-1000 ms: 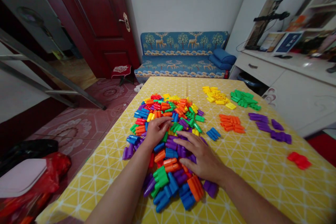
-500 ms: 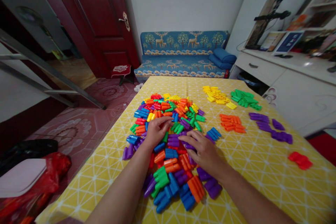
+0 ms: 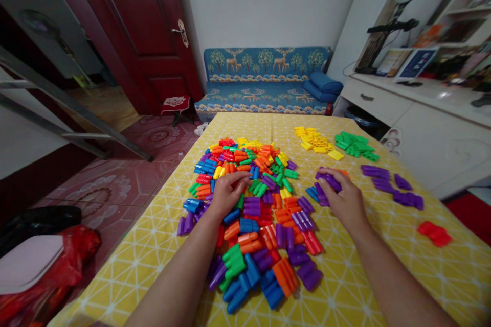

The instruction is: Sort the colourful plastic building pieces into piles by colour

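Observation:
A large mixed heap of colored plastic pieces [image 3: 249,209] covers the middle of the table. My left hand [image 3: 229,193] rests on the heap, its fingers closed; whatever is between them is too small to make out. To the right of the heap, my right hand [image 3: 344,198] grips purple pieces [image 3: 327,182] above the table, beside a blue piece [image 3: 312,193]. Single-color groups lie farther right: yellow pieces [image 3: 315,140], green pieces [image 3: 356,145], purple pieces [image 3: 383,180] and red pieces [image 3: 434,233]. Orange pieces are mostly hidden behind my right hand.
The yellow patterned tablecloth [image 3: 153,265] reaches all round the heap. Beyond the table stands a blue sofa [image 3: 264,93]. A white cabinet [image 3: 433,133] is on the right, a metal ladder [image 3: 88,117] on the left, with red and black bags on the floor.
My right hand has moved right, off the heap, and now holds purple pieces. More orange, purple and red pieces of the heap show where it was. My left hand has stayed in place.

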Tool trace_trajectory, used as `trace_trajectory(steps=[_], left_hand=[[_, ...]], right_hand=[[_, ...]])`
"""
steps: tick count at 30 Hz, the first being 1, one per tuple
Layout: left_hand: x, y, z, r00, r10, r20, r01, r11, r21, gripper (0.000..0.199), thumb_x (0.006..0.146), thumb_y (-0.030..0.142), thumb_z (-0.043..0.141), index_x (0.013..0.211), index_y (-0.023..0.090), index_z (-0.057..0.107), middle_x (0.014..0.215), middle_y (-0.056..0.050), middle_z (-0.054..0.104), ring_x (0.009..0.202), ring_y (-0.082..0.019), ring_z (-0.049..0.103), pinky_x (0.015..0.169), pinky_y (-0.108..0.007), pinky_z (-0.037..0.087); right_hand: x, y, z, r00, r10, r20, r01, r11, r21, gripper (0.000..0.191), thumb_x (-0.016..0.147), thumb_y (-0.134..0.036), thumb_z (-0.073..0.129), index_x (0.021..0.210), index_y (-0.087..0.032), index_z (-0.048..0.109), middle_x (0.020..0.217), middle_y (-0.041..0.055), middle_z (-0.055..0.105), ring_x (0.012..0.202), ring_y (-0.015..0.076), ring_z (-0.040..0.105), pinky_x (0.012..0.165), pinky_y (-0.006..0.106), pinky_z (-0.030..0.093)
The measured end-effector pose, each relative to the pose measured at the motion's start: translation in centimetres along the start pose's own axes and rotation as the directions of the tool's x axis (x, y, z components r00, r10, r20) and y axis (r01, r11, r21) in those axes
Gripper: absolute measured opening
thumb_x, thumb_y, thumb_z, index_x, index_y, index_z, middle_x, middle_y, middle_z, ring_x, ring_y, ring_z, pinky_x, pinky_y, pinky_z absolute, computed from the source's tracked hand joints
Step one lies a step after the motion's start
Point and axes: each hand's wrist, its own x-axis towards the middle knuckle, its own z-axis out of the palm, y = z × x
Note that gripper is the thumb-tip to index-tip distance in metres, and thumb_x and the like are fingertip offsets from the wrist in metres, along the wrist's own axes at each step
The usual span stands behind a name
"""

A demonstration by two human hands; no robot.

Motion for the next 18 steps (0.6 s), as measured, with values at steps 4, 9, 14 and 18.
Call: trace_trajectory(steps=[4, 9, 14, 18], left_hand=[[0.0, 0.0, 0.0, 1.000, 0.002, -0.002, -0.002, 1.000, -0.009, 0.020, 0.089, 0.022, 0.057, 0.099, 0.019, 0.073, 0.082, -0.002, 0.078, 0.074, -0.017, 0.074, 0.076, -0.027, 0.058], [0.0, -0.1, 0.0, 1.000, 0.004, -0.005, -0.004, 1.000, -0.016, 0.020, 0.089, 0.022, 0.057, 0.100, 0.020, 0.073, 0.081, -0.002, 0.078, 0.073, -0.016, 0.073, 0.076, -0.027, 0.058], [0.0, -0.2, 0.1, 1.000, 0.001, 0.005, -0.001, 1.000, -0.011, 0.021, 0.090, 0.024, 0.056, 0.102, 0.020, 0.073, 0.081, -0.002, 0.078, 0.073, -0.016, 0.073, 0.074, -0.026, 0.057], [0.0, -0.2, 0.1, 1.000, -0.006, -0.008, 0.006, 1.000, -0.004, 0.021, 0.091, 0.026, 0.056, 0.101, 0.020, 0.073, 0.081, -0.002, 0.078, 0.072, -0.016, 0.073, 0.071, -0.025, 0.057]], right_hand=[[0.3, 1.9, -1.1, 0.932, 0.289, 0.219, -0.289, 0.957, -0.033, 0.038, 0.079, -0.047, 0.059, 0.106, -0.021, 0.065, 0.083, 0.0032, 0.069, 0.058, 0.0147, 0.064, 0.048, 0.026, 0.054], [-0.7, 1.0, 0.3, 0.899, 0.277, 0.339, -0.232, 0.958, -0.170, 0.042, 0.075, -0.052, 0.062, 0.105, -0.022, 0.067, 0.083, 0.0041, 0.068, 0.055, 0.0161, 0.063, 0.046, 0.028, 0.053], [-1.2, 0.3, 2.1, 0.943, 0.029, 0.332, 0.050, 0.973, -0.225, 0.034, 0.070, -0.040, 0.070, 0.100, -0.023, 0.070, 0.097, 0.0055, 0.069, 0.089, 0.0216, 0.066, 0.081, 0.035, 0.053], [-1.2, -0.4, 3.0, 0.973, 0.031, 0.230, -0.009, 0.995, -0.096, 0.021, 0.069, -0.035, 0.068, 0.084, -0.021, 0.067, 0.089, 0.0033, 0.068, 0.085, 0.0202, 0.064, 0.082, 0.035, 0.051]])
